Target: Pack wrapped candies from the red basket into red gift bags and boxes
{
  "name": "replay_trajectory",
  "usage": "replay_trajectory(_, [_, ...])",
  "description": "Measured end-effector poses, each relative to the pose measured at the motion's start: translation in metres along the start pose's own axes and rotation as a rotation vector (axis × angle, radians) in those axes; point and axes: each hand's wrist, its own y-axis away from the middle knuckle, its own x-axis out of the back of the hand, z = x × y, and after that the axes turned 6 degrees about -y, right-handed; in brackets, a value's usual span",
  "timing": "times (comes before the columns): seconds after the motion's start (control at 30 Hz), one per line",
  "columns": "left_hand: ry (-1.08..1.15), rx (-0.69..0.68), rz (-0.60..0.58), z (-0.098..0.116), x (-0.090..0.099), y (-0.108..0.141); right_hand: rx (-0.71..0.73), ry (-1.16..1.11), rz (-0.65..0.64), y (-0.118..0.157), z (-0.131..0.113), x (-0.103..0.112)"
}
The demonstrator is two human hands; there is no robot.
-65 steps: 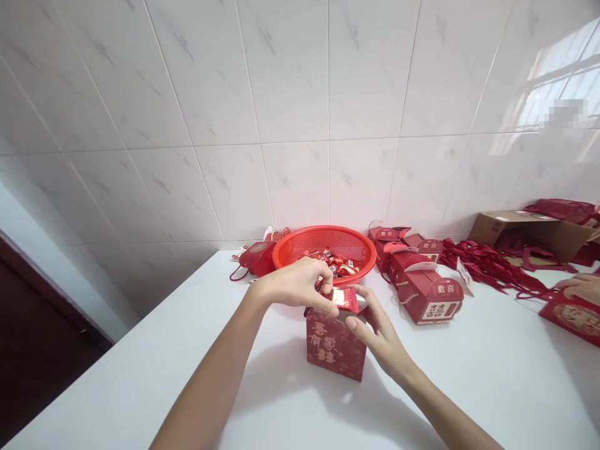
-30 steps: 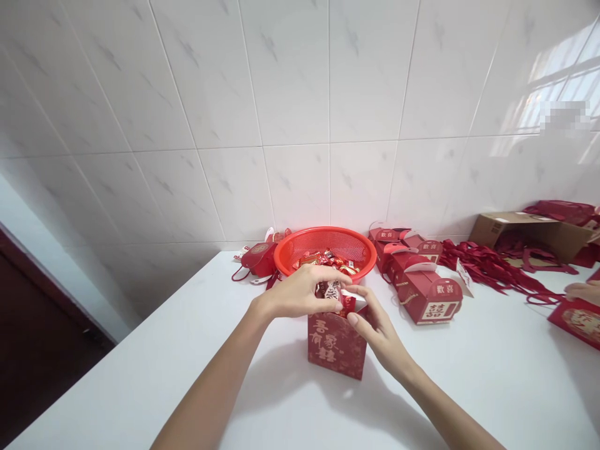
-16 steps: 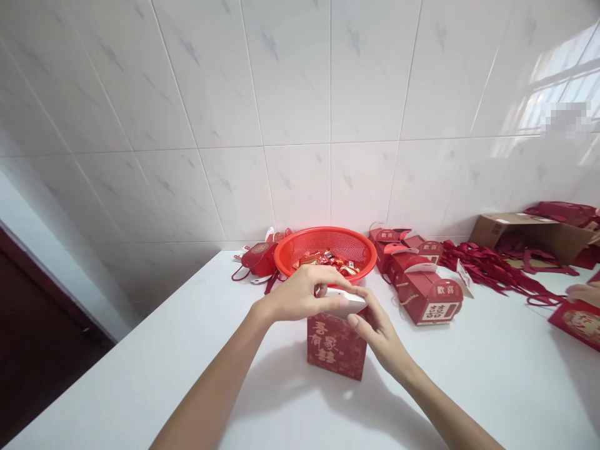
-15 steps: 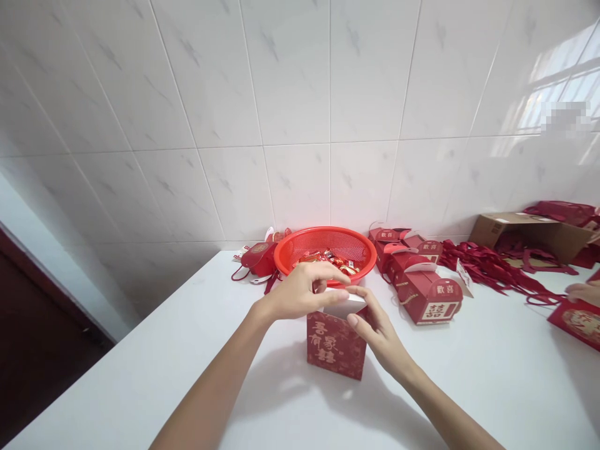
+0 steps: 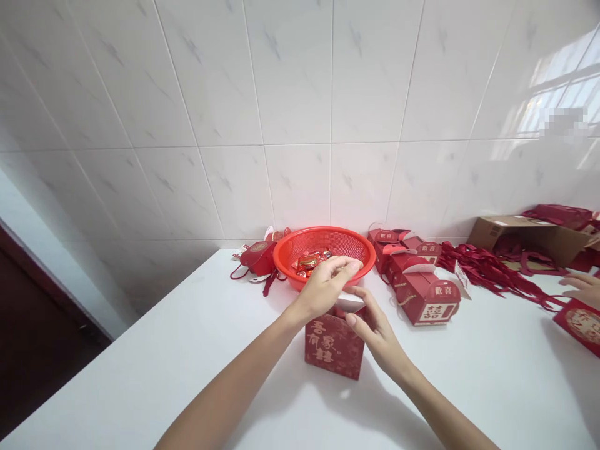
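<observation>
An upright red paper gift box [image 5: 334, 350] with gold characters stands on the white table, its top open and its inside white. Around the top right edge of this box, the fingers and thumb of my right hand [image 5: 372, 325] are closed. My left hand [image 5: 328, 281] is over the opening, near the front rim of a red plastic basket [image 5: 285, 253]. Its fingers are bent together towards the thumb; whatever they may hold is hidden. Wrapped candies [image 5: 309, 261] lie inside the basket, partly covered by my left hand.
Several red boxes [image 5: 426, 297] with handle tops stand right of the basket. A small red round-topped box [image 5: 257, 257] is on its left. Dark red ribbons [image 5: 487, 269] lie before an open carton [image 5: 515, 240]. Another person's hand [image 5: 584, 289] is over a red packet [image 5: 581, 324] at right.
My left hand has moved up and right, from the box opening to the basket's near rim. My right hand stays on the box. The other person's hand has shifted slightly.
</observation>
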Motion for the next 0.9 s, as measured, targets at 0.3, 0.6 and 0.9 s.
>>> replay_trajectory(0.3, [-0.043, 0.123, 0.013, 0.002, 0.028, 0.011, -0.001, 0.041, 0.041, 0.001, -0.002, -0.001])
replay_trajectory(0.6, [0.144, 0.287, -0.139, -0.024, 0.042, 0.051, 0.033, 0.103, 0.156, 0.002, 0.0, -0.005])
replay_trajectory(0.9, [0.135, 0.232, -0.009, -0.043, 0.025, 0.075, 0.171, 0.163, -0.006, -0.001, 0.001, 0.0])
